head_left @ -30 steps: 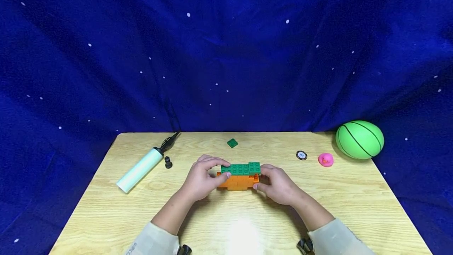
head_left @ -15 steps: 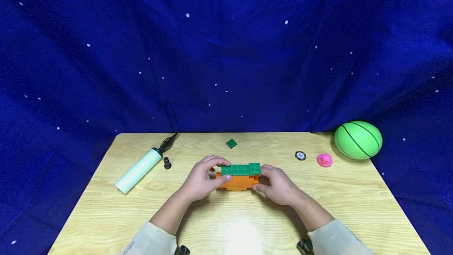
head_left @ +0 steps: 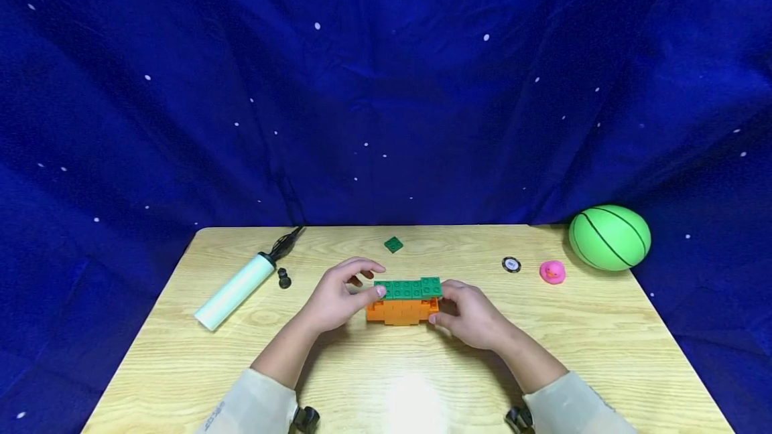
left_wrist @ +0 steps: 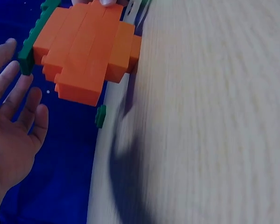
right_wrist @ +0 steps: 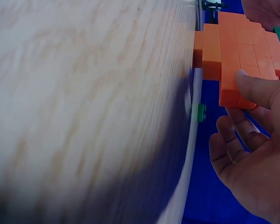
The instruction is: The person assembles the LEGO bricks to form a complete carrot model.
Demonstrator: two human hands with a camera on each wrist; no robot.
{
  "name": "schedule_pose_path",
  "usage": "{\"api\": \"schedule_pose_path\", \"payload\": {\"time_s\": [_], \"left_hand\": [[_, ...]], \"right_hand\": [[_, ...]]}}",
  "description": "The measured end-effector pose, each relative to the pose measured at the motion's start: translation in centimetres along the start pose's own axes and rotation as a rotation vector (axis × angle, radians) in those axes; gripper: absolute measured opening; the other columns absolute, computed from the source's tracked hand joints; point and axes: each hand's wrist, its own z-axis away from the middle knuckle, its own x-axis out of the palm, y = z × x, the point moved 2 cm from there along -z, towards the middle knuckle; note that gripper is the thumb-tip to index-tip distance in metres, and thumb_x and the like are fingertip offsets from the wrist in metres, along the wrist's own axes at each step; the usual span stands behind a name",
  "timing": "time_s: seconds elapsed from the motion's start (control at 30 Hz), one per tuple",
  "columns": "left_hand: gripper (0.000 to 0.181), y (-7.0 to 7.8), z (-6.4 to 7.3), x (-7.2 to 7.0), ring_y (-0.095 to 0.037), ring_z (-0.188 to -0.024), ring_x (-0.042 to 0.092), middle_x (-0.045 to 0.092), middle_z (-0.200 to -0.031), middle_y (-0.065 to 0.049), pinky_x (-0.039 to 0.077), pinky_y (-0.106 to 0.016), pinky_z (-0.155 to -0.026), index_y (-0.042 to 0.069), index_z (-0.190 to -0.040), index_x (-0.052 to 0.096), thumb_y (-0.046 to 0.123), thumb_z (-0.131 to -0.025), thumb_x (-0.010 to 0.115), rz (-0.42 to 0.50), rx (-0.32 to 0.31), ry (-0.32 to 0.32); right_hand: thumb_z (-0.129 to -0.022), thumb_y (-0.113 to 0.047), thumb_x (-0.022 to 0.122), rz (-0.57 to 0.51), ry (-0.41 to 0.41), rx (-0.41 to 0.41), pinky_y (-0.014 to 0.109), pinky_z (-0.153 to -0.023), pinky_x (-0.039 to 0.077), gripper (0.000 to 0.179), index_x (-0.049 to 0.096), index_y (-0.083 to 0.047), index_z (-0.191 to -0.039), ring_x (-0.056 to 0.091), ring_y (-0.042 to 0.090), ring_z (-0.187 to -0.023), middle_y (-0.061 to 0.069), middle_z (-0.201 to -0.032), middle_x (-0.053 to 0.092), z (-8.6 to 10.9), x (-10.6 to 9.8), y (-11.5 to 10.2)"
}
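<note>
A stepped block of orange toy bricks [head_left: 403, 313], topped by a row of green bricks [head_left: 405, 289], is in the middle of the head view. My right hand [head_left: 473, 313] grips its right end; the right wrist view has the thumb on the front face of the orange bricks [right_wrist: 240, 51]. My left hand [head_left: 334, 297] is at the left end, fingers spread and lifted off. Its thumb overlaps the green row's left end in the head view; whether it touches is unclear. In the left wrist view, the left hand's fingers [left_wrist: 23, 112] are loosely extended beside the green bricks [left_wrist: 37, 37].
A loose green brick [head_left: 393, 244] lies near the table's back edge. To the left are a balloon pump [head_left: 235, 292] and a black chess pawn [head_left: 284, 278]. At the right lie a poker chip [head_left: 511, 264], a pink rubber duck [head_left: 552, 272] and a green ball [head_left: 610, 238].
My left hand has let go of the left end of the green row, its fingers rising and shifting left. My right hand keeps its grip on the orange bricks.
</note>
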Motion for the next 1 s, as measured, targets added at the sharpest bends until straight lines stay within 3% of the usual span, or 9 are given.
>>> {"api": "schedule_pose_path", "payload": {"time_s": [0.13,0.33,0.47,0.53,0.67,1.0], "left_hand": [[0.026,-0.3,-0.5,-0.4,-0.024,-0.11,0.063,0.07,-0.122,0.001,0.052,-0.042,-0.089,0.023,-0.122,0.073,0.024,-0.097,0.076,0.042,-0.017,0.029],[0.021,-1.2,-1.6,-0.8,-0.018,-0.104,0.063,0.072,-0.119,-0.007,0.052,-0.039,-0.088,0.019,-0.12,0.074,0.022,-0.099,0.074,0.023,-0.092,0.097],[0.024,-1.7,-2.2,-1.0,-0.018,-0.104,0.063,0.072,-0.12,-0.004,0.052,-0.04,-0.089,0.015,-0.122,0.073,0.021,-0.099,0.074,0.029,-0.137,0.128],[0.025,-2.0,-2.5,-0.9,-0.018,-0.104,0.063,0.071,-0.119,-0.002,0.053,-0.04,-0.088,0.013,-0.122,0.073,0.02,-0.098,0.074,0.032,-0.145,0.143],[0.025,-2.4,-3.1,-0.6,-0.017,-0.102,0.062,0.071,-0.119,-0.003,0.053,-0.037,-0.087,0.012,-0.122,0.073,0.018,-0.098,0.074,0.016,-0.154,0.151],[0.026,-3.6,-4.5,0.3,-0.018,-0.103,0.063,0.068,-0.125,-0.01,0.055,-0.04,-0.092,0.011,-0.123,0.072,0.015,-0.097,0.074,0.004,-0.191,0.154]], "right_hand": [[-0.091,-0.013,0.081,0.003,0.003,-0.013,0.029,-0.066,0.039,0.023,0.06,-0.017,-0.084,0.052,0.023,-0.077,0.002,-0.091,0.06,-0.2,0.0,0.1],[-0.091,-0.014,0.081,-0.004,-0.013,0.021,0.027,-0.063,0.037,0.031,0.053,-0.016,-0.078,0.049,0.022,-0.073,0.006,-0.087,0.057,-0.2,0.0,0.1],[-0.091,-0.013,0.081,-0.014,-0.012,0.028,0.028,-0.065,0.041,0.02,0.062,-0.017,-0.087,0.052,0.022,-0.077,0.0,-0.092,0.06,-0.1,0.0,0.0],[-0.091,-0.012,0.081,-0.02,-0.009,0.025,0.03,-0.07,0.047,0.015,0.069,-0.018,-0.098,0.057,0.022,-0.083,-0.005,-0.099,0.063,-0.1,0.0,0.0],[-0.092,-0.012,0.08,-0.033,-0.008,0.033,0.03,-0.072,0.049,0.021,0.072,-0.02,-0.109,0.059,0.023,-0.086,-0.009,-0.107,0.064,-0.1,0.0,0.0],[-0.091,-0.012,0.081,-0.019,0.007,0.006,0.028,-0.063,0.041,0.018,0.071,-0.02,-0.104,0.055,0.027,-0.077,-0.006,-0.097,0.061,0.0,0.1,-0.1]]}}
